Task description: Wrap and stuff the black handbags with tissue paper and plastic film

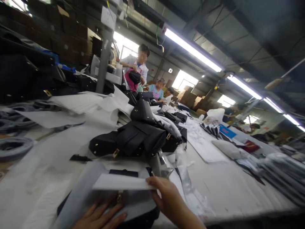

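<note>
At the bottom of the head view a black handbag (143,221) lies in front of me, partly covered by thin pale paper (82,187). Its gold clasp (119,197) shows near the middle. My right hand (168,195) pinches the right end of a white paper strip (121,182) between thumb and fingers, across the bag's upper part. My left hand (102,214) rests flat with fingers spread on the front of the bag, beside the clasp. Some of the bag is hidden by the paper and my hands.
More black handbags (128,140) are piled just beyond. Loose white sheets (78,103) lie at the left, near grey coiled rings (15,148). Clear plastic (188,187) sits right of the bag. A metal post (104,60) rises behind, with co-workers (135,70) farther back.
</note>
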Tool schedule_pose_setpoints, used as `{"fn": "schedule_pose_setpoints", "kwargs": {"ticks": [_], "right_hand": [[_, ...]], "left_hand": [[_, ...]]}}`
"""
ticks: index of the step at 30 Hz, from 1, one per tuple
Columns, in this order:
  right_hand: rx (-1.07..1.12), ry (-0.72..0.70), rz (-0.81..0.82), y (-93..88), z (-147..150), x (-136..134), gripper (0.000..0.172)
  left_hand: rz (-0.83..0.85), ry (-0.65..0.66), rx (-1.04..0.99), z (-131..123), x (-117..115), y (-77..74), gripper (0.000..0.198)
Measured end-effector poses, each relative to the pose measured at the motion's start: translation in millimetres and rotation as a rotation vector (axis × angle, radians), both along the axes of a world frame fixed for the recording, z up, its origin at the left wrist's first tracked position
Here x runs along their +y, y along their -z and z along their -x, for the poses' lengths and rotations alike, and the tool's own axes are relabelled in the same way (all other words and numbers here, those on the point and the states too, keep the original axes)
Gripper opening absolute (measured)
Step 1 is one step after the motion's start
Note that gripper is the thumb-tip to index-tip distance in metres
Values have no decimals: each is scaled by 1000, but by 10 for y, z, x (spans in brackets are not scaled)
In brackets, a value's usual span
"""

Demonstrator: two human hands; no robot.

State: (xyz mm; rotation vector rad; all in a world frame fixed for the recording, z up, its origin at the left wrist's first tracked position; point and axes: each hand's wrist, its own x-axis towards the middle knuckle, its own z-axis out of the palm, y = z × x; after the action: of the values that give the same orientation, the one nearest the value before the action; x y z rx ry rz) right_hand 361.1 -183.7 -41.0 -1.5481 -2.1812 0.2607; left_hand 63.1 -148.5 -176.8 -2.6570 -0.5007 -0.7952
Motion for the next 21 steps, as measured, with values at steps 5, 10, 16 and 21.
{"fn": "schedule_pose_setpoints", "kwargs": {"ticks": [5, 10, 16, 21], "right_hand": [[-276, -48, 8, 145, 228, -133, 54], [-455, -119, -53, 112, 358, 70, 30], [-327, -195, -282, 239, 429, -121, 40], [-280, -298, -337, 384, 505, -190, 28]], "left_hand": [[139, -78, 89, 19, -174, -245, 90], [247, -131, 73, -12, -228, -232, 89], [253, -68, 43, 0, -216, -197, 89], [486, -113, 20, -25, -316, -267, 90]]}}
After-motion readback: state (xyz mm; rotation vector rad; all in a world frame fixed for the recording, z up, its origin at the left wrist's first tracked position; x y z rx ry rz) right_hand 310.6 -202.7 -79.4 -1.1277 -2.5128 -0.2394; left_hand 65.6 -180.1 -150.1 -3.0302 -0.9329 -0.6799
